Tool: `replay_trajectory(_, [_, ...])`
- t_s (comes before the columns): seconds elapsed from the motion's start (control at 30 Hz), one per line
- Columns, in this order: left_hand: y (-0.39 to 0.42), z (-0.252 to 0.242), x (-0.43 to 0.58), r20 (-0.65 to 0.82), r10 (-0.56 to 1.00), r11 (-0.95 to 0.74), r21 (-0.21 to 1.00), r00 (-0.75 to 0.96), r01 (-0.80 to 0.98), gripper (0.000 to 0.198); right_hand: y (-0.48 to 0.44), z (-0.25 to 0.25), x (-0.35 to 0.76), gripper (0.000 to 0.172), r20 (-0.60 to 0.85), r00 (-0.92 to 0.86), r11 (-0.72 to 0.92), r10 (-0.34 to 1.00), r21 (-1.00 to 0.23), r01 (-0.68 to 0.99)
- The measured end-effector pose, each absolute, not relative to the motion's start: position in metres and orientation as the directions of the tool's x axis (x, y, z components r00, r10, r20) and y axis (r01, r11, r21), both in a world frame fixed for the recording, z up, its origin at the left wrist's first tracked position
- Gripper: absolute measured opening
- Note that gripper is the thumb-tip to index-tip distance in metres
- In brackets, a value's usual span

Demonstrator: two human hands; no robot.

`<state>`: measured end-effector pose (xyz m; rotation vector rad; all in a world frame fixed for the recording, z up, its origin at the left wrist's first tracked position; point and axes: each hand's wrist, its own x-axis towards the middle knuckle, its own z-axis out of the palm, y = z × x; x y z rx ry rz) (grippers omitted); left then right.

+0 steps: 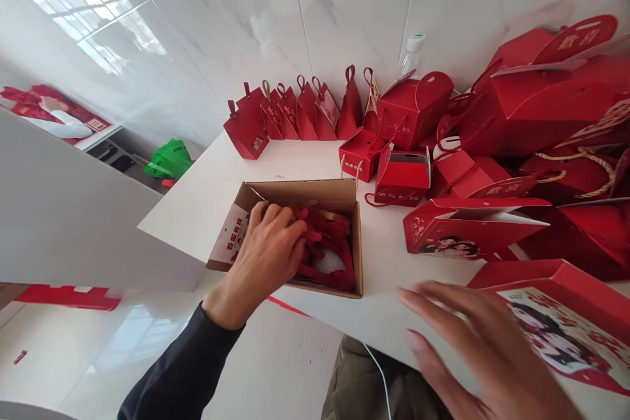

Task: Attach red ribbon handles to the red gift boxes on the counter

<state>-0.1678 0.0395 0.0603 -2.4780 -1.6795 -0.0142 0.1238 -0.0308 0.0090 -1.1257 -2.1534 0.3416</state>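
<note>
My left hand (273,246) reaches into an open brown cardboard box (358,249) near the table's front edge. Its fingers are curled down among red cut-out pieces (347,256), and what they grip is hidden by the hand. A white card with red characters (231,236) shows inside the box's left end. My right hand (467,335) is over the table's front edge, to the right of the box. Its fingers are spread, slightly blurred, with nothing in them.
Small red triangular bags (308,111) stand in a row along the wall. Red gift boxes (413,111) with cord handles crowd the right side of the white table (315,161). A clear bottle (411,59) stands behind them. Green bags (170,159) lie beyond the table's left edge.
</note>
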Motion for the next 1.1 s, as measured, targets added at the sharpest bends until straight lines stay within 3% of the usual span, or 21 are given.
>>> replay_trajectory(0.2, [0.032,0.063,-0.181,0.139,0.943,-0.287,-0.126,0.304,0.949,0.026,0.003,-0.007,0.082,0.041,0.409,-0.544,0.681,0.733,-0.436,0.589])
replay_trajectory(0.37, [0.036,0.053,-0.153,0.094,0.909,-0.417,0.137,0.407,0.899,0.037,-0.002,-0.014,0.081,0.035,0.407,-0.558,0.69,0.724,-0.454,0.564])
replay_trajectory(0.47, [0.041,0.048,-0.14,0.061,0.887,-0.458,0.219,0.457,0.861,0.039,-0.008,-0.016,0.081,0.029,0.4,-0.555,0.684,0.729,-0.457,0.569])
replay_trajectory(0.7, [0.027,0.044,-0.152,0.006,0.897,-0.429,0.256,0.443,0.866,0.036,-0.024,-0.013,0.085,0.026,0.378,-0.534,0.653,0.756,-0.49,0.578])
replay_trajectory(0.9, [0.02,0.029,-0.142,-0.016,0.908,-0.408,0.188,0.418,0.894,0.058,-0.045,-0.013,0.091,0.017,0.343,-0.545,0.638,0.765,-0.513,0.574])
replay_trajectory(1.1, [0.027,0.022,-0.118,-0.039,0.897,-0.424,0.211,0.441,0.881,0.033,-0.062,-0.019,0.105,0.033,0.294,-0.557,0.618,0.777,-0.529,0.582])
